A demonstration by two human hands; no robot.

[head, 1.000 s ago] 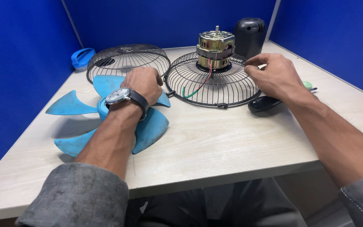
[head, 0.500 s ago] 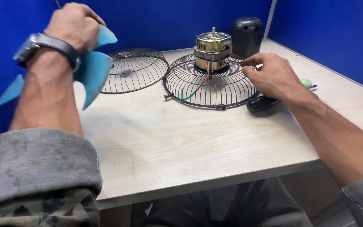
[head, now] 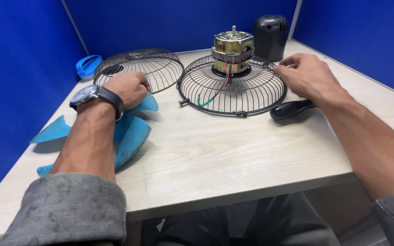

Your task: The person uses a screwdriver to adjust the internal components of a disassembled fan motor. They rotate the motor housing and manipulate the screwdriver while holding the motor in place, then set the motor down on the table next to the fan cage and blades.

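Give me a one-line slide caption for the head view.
Left hand on a blue fan blade, right hand on the rear wire grille carrying the motor.

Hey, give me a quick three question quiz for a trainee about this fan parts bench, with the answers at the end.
1. True or false: the left hand rests on the blue fan blade.
2. Which part sits in the middle of the wire guard that the right hand touches? A) a blue ring B) a brass-coloured motor C) a screwdriver
3. Fill in: just beside the right wrist, a black ____ lies on the table.

Key: 1 true; 2 B; 3 handle, apparently of a tool.
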